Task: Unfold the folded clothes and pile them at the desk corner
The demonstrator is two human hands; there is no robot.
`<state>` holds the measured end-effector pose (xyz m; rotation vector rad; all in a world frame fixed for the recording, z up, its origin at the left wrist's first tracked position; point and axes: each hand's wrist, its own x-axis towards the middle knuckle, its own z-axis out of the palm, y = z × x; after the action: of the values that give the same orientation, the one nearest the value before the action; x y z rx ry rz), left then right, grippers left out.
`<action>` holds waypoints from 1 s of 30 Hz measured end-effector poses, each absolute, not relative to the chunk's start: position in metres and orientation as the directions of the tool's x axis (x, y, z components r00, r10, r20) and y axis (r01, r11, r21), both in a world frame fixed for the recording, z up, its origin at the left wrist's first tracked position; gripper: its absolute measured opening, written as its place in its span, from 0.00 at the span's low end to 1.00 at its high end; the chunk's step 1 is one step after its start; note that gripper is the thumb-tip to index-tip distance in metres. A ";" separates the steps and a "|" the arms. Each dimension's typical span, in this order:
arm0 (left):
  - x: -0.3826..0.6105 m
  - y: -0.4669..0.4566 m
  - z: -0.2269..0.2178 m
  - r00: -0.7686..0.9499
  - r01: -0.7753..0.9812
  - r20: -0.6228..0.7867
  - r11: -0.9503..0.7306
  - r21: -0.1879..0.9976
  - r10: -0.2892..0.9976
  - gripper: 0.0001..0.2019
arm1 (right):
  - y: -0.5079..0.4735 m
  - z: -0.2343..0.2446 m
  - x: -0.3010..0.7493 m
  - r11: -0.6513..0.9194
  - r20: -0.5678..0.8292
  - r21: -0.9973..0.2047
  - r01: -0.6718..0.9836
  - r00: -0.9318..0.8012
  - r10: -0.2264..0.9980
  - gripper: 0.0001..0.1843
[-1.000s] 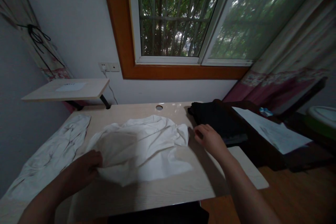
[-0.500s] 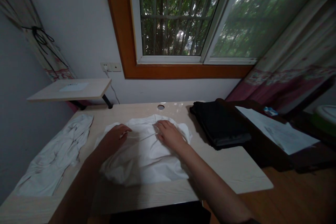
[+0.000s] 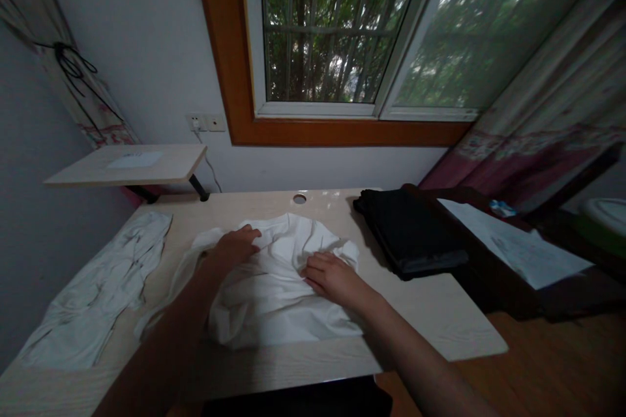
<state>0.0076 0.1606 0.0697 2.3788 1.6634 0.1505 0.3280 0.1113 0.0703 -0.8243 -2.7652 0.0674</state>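
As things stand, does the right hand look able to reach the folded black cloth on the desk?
Probably yes: the right hand lies on the white garment, and only bare desk separates it from the black cloth.

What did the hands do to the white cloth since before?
Both hands came in from the sides of the white cloth onto its middle: the left hand now lies near its far edge, the right hand nearer its right side. It got pushed together, narrower and more bunched. The grey cloth, black pile and paper stayed put.
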 end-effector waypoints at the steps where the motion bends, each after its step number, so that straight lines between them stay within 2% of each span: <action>1: 0.010 0.160 0.072 0.339 0.922 -0.090 -0.312 0.229 0.936 0.15 | 0.108 0.071 0.332 0.840 0.231 -0.121 0.529 -0.808 0.542 0.10; 4: 0.016 0.158 0.077 0.339 0.929 -0.160 -0.303 0.213 0.927 0.14 | 0.102 0.075 0.338 0.837 0.219 -0.151 0.527 -0.808 0.548 0.09; 8: 0.020 0.154 0.079 0.351 0.921 -0.156 -0.311 0.234 0.923 0.08 | 0.099 0.079 0.339 0.811 0.186 -0.194 0.552 -0.791 0.582 0.09; 11: 0.019 0.151 0.086 0.354 0.914 -0.107 -0.320 0.250 0.929 0.02 | 0.100 0.079 0.338 0.797 0.170 -0.224 0.561 -0.783 0.598 0.08; 14: 0.017 0.150 0.101 0.373 0.891 -0.022 -0.352 0.285 0.927 0.03 | 0.102 0.077 0.337 0.783 0.155 -0.264 0.564 -0.776 0.611 0.07; 17: 0.014 0.151 0.121 0.397 0.826 0.076 -0.392 0.406 0.915 0.05 | 0.103 0.078 0.336 0.760 0.160 -0.320 0.565 -0.759 0.631 0.07; 20: 0.018 0.146 0.142 0.311 0.732 0.113 -0.313 0.605 0.944 0.08 | 0.105 0.085 0.328 0.697 0.229 -0.385 0.605 -0.669 0.707 0.11; 23: 0.030 0.136 0.162 0.223 0.585 0.093 -0.210 0.784 0.970 0.10 | 0.105 0.095 0.310 0.623 0.326 -0.441 0.646 -0.532 0.782 0.15; 26: 0.047 0.129 0.181 0.188 0.316 0.147 -0.202 0.927 0.971 0.11 | 0.103 0.106 0.285 0.608 0.383 -0.456 0.650 -0.473 0.793 0.20; 28: 0.056 0.127 0.192 0.122 0.121 0.176 -0.191 0.974 0.977 0.12 | 0.102 0.112 0.270 0.600 0.399 -0.431 0.674 -0.454 0.797 0.23; 30: 0.060 0.128 0.202 0.046 -0.063 0.197 -0.194 0.979 0.979 0.15 | 0.103 0.116 0.261 0.569 0.402 -0.391 0.723 -0.422 0.813 0.22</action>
<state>0.0595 0.1284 0.2019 1.3323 1.0276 1.3393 0.2606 0.1026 0.1163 -1.2252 -2.2481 0.2119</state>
